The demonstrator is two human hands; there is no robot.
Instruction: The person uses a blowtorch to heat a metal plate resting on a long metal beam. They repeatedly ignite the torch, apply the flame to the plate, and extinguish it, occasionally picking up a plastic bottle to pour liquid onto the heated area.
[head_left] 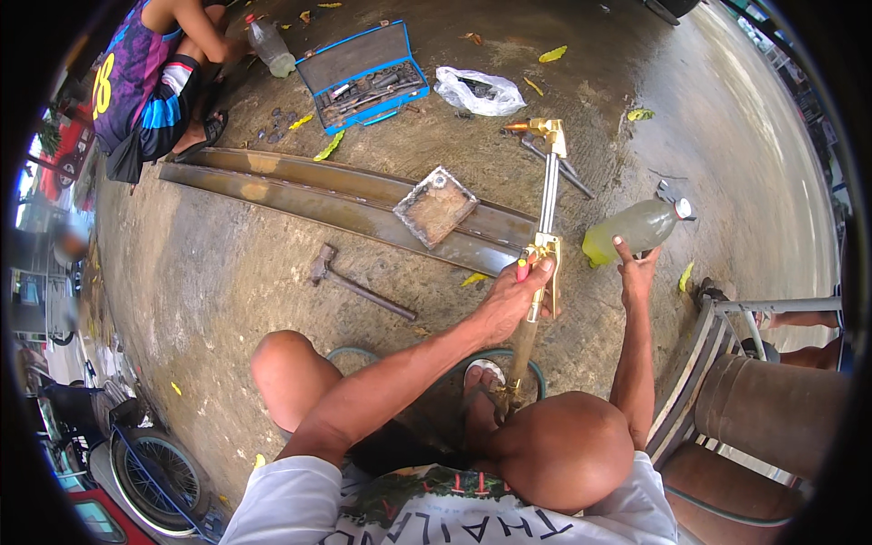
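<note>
My left hand is closed around the handle of a brass-and-steel cutting torch. Its copper-tipped head points up and bends left. A hose end with brass fittings hangs below the grip. To the right, my right hand grips a clear plastic bottle holding yellow-green liquid, tilted with its white cap toward the right. Beyond the torch lie long steel channel bars, with a square rusty metal plate resting across them. A hammer lies on the concrete left of my left hand.
A blue toolbox with sockets stands open at the back, beside a white plastic bag. Another person squats at the far left near a second bottle. Gas cylinders lie on a rack at right; a motorbike wheel stands lower left.
</note>
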